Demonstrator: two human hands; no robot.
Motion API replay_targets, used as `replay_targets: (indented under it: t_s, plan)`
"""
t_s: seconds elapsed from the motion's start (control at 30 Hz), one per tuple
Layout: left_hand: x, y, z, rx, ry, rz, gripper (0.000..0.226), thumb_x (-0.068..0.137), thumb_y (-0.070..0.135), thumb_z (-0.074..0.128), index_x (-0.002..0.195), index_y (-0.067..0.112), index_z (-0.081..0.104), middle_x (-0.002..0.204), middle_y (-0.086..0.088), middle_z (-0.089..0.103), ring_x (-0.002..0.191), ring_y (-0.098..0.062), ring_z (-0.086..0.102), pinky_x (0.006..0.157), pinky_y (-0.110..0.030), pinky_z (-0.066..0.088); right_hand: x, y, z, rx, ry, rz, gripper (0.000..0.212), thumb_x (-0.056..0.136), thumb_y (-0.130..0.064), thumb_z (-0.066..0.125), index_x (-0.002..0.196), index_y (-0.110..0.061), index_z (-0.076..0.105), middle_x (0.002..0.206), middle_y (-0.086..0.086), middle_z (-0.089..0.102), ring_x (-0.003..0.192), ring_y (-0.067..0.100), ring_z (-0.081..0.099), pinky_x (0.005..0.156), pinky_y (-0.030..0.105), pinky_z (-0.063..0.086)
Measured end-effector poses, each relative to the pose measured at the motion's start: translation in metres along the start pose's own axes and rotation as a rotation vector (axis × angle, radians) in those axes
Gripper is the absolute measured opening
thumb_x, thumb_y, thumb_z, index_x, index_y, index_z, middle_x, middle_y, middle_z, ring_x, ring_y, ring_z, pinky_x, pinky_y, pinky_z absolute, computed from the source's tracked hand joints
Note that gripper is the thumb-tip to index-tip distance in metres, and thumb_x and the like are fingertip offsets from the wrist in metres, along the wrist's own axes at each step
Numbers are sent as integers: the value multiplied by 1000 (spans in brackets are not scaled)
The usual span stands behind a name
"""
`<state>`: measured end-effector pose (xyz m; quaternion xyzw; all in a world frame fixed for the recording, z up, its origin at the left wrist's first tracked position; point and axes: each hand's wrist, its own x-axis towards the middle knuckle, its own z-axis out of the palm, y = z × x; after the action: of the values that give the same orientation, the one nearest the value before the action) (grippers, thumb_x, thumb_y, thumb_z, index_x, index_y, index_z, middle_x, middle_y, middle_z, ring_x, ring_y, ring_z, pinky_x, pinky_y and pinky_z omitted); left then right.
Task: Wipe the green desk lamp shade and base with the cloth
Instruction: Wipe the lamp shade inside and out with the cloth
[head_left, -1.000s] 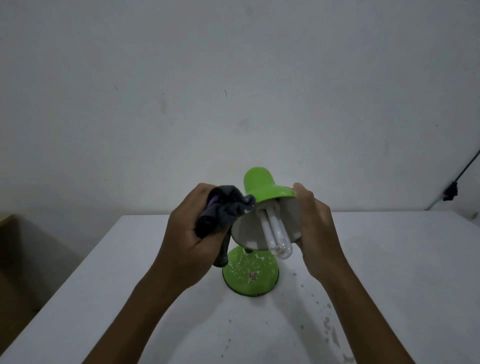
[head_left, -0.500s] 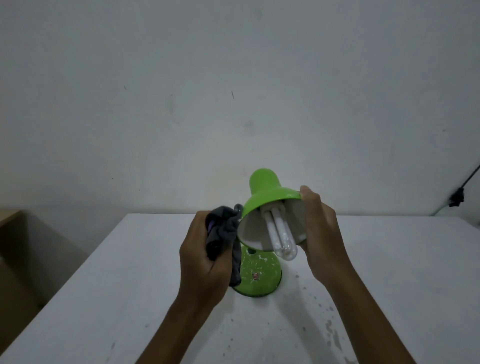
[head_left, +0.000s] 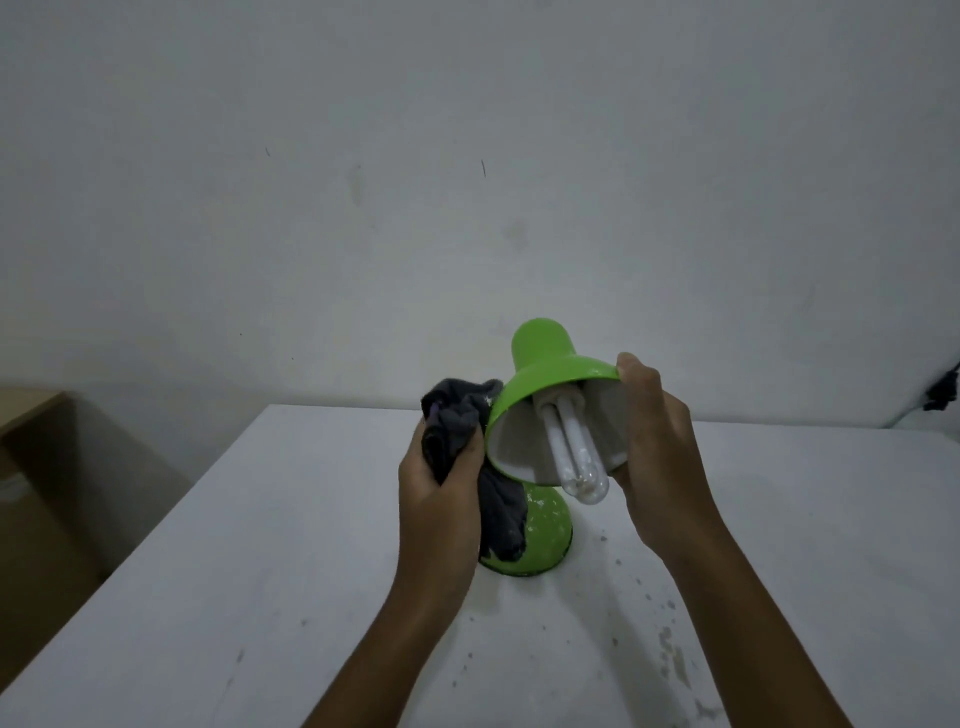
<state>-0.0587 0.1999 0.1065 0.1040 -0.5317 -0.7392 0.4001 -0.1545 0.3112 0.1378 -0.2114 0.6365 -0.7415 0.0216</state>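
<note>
left hand (head_left: 439, 499): gripping dark cloth (head_left: 460, 421) against green shade (head_left: 545, 374). right hand (head_left: 657, 441): clasping shade rim. risk: exposed fluorescent bulb (head_left: 574, 457) knocked, cracked; base (head_left: 543, 530) tipping on worktop (head_left: 260, 571).

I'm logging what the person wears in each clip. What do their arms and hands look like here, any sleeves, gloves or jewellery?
Both forearms are bare as far as the frame shows, with no sleeve visible. The left hand and the right hand wear no gloves, and no rings, watch or markings can be seen.
</note>
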Motion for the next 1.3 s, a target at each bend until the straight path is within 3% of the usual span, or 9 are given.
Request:
replay_targets:
  t_s: [0.1,0.17,0.23,0.3,0.4,0.6,0.77,1.07,1.3]
  plan:
    - [3,6,-2,142,-111,311,28,90,4,59,118,10,60,113,-4,69,95,-16,69,77,-26,56,2,0,0,22,-7,18,71,72,-69,51,82,0,39,83,3,36,81,20,36,72,41,32]
    - [9,6,-10,291,-202,541,38,85,-14,57,117,6,61,118,-11,64,88,-26,67,65,-42,59,2,1,-1,36,-5,30,69,72,-69,51,81,-1,40,83,2,37,81,20,36,73,41,32]
    - [16,-1,-21,526,-230,799,53,76,-27,59,117,6,65,121,-13,59,106,-30,63,77,-45,57,2,4,-2,42,-6,39,67,72,-68,51,80,-3,42,84,2,39,82,19,39,74,41,33]
    - [22,-9,-36,664,-210,954,51,75,-22,62,116,8,67,120,-10,61,114,-22,60,90,-33,52,2,5,-3,41,-9,40,65,72,-67,51,80,-3,43,84,2,40,82,20,40,74,41,34]
    - [31,-13,-61,796,-232,1059,30,84,-7,62,106,12,70,117,-4,63,106,-19,62,84,-32,53,4,5,-5,53,-23,53,67,72,-67,52,83,-2,46,86,1,42,84,19,41,75,41,34]
    - [38,18,-49,716,-39,1167,36,79,-17,62,102,11,65,114,-9,63,107,-20,63,90,-30,49,5,2,-1,44,-47,35,74,73,-69,52,87,4,46,88,1,42,85,19,40,75,42,34]
    - [37,19,-34,824,-318,1241,20,96,7,60,113,10,71,121,-10,63,111,-25,62,95,-34,49,6,2,0,31,-39,54,73,73,-71,53,86,1,46,88,2,42,85,21,42,74,43,35]
    - [39,-23,-76,972,-413,1174,18,99,13,55,115,11,64,124,-5,56,111,-25,57,99,-31,46,6,3,-2,54,-22,57,65,73,-66,53,81,-2,49,90,1,39,86,19,38,73,43,32]
    - [38,-10,-48,734,-210,1123,16,98,10,51,111,10,61,119,-6,56,111,-22,58,95,-34,48,4,3,0,43,24,64,67,70,-67,52,82,-2,45,87,1,38,83,19,37,73,42,32]
